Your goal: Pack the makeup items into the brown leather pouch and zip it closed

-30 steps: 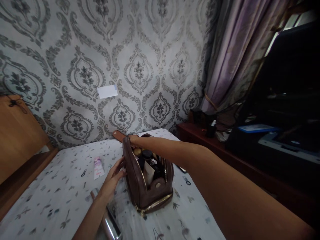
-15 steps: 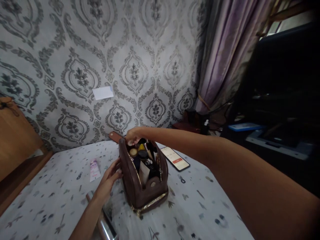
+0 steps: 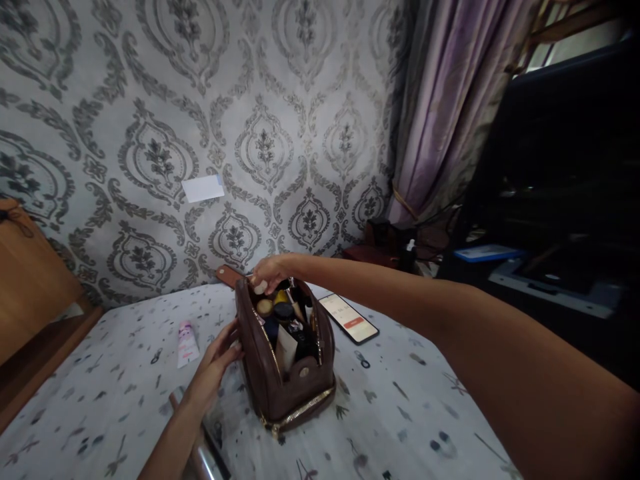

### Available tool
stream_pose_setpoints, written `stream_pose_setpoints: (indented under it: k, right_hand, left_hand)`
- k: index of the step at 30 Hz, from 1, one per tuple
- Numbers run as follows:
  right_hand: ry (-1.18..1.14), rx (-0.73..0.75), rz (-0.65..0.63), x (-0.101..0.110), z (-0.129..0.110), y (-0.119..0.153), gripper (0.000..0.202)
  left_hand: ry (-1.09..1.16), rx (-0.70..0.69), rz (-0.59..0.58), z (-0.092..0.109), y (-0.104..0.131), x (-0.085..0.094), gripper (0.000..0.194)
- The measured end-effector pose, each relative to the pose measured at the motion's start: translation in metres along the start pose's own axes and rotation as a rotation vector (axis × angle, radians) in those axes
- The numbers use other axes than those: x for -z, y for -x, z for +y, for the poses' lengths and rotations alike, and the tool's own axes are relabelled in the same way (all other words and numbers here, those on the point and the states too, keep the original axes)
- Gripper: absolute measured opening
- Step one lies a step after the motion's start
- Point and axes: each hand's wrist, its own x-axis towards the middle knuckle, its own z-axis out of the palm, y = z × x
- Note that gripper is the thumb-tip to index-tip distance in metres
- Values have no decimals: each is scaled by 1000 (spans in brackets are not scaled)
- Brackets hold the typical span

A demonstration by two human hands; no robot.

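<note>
A dark brown makeup bag (image 3: 285, 393) stands unzipped on the patterned cloth, its gold zip edges apart. Inside lie a round item with a beige lid (image 3: 265, 307), a pale tube (image 3: 287, 350), a black round case (image 3: 284, 311) and several brushes and dark items. My left hand (image 3: 217, 357) rests against the bag's left side, fingers extended. At the bag's far end, my right hand (image 3: 270, 272) is closed on a small pale round item (image 3: 261, 287), partly hidden by the fingers. A brown strap (image 3: 229, 275) sticks out behind the bag. Under my left forearm lies a shiny silver cylinder (image 3: 207, 460).
A pink and white tube (image 3: 187, 345) lies left of the bag. To its right is a phone (image 3: 350, 319) with its screen lit. The patterned wall (image 3: 270, 200) rises behind the table, a wooden cabinet (image 3: 35, 280) stands left, and dark equipment (image 3: 550, 200) fills the right.
My right hand has shifted slightly at the bag's far end, and the pale round item shows more clearly in its fingers. My left hand stays against the bag. The view has moved slightly.
</note>
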Motion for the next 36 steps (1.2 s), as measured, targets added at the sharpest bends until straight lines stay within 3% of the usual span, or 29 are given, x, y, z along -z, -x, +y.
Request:
stream_pose_setpoints:
  k: [5,13,20,28,36]
  right_hand:
    - [8,32,-62,4,6,-2,26]
    - [124,124,-45,6,5,1,32]
    - [447,152,-94,0,-8,7,12]
    - [877,181,-65,-9,-14,-1,20]
    - [981,226,-37,-12,-4,-13,21]
  left_hand:
    - [-13,-4,7,-2,-2,2,65]
    - [-2,4,25,-2,-1,1,65]
    - [-3,14,35,1,0,-1,65]
    - [-11,11,29,2,1,-1,64]
    - [-17,11,27,2,1,-1,64]
